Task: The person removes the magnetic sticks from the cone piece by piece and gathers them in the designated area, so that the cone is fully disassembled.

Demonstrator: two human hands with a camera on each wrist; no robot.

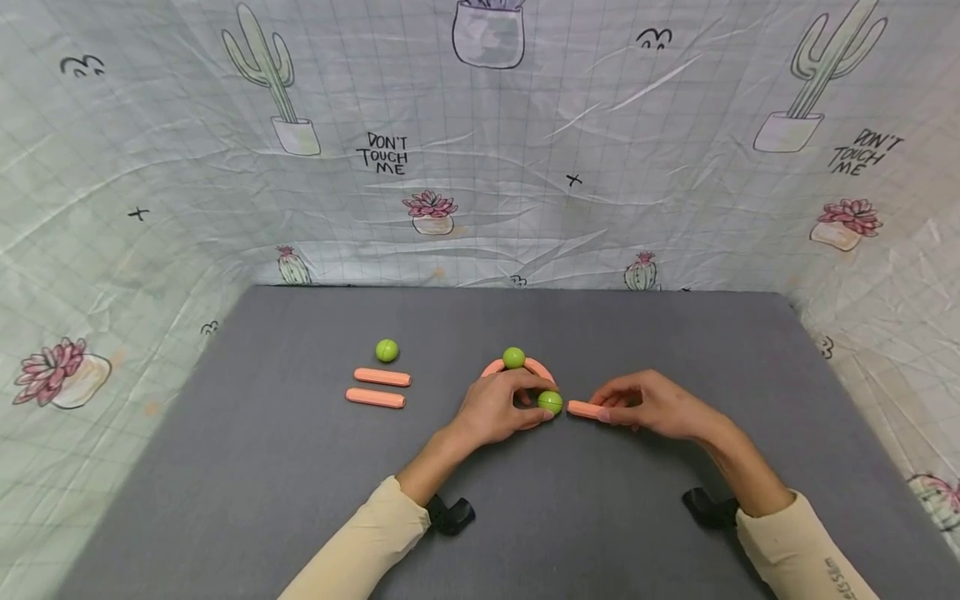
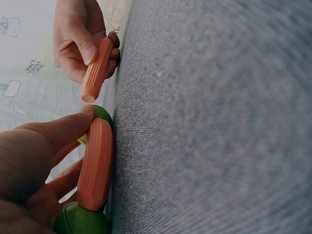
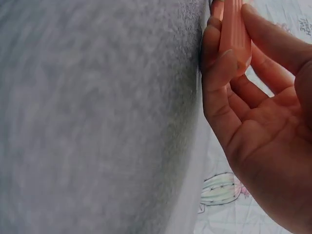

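My left hand (image 1: 495, 406) pinches a green ball (image 1: 550, 403) between thumb and fingers. That ball sits on the right side of a ring of curved orange pieces (image 1: 540, 369), with another green ball (image 1: 513, 357) at its far side. The left wrist view shows a ribbed orange piece (image 2: 95, 168) between two green balls; the rest of the ring is partly hidden by the hand. To the right, my right hand (image 1: 660, 406) holds a straight ribbed orange stick (image 1: 582, 408) by thumb and fingers. Its near end (image 2: 88, 98) points at the pinched ball, a small gap apart.
Left of the ring, two orange sticks (image 1: 382, 377) lie parallel on the dark grey tabletop (image 1: 315, 500). A loose green ball (image 1: 387, 350) rests just behind them. A cactus-printed cloth (image 1: 510, 167) hangs around the table's back and sides.
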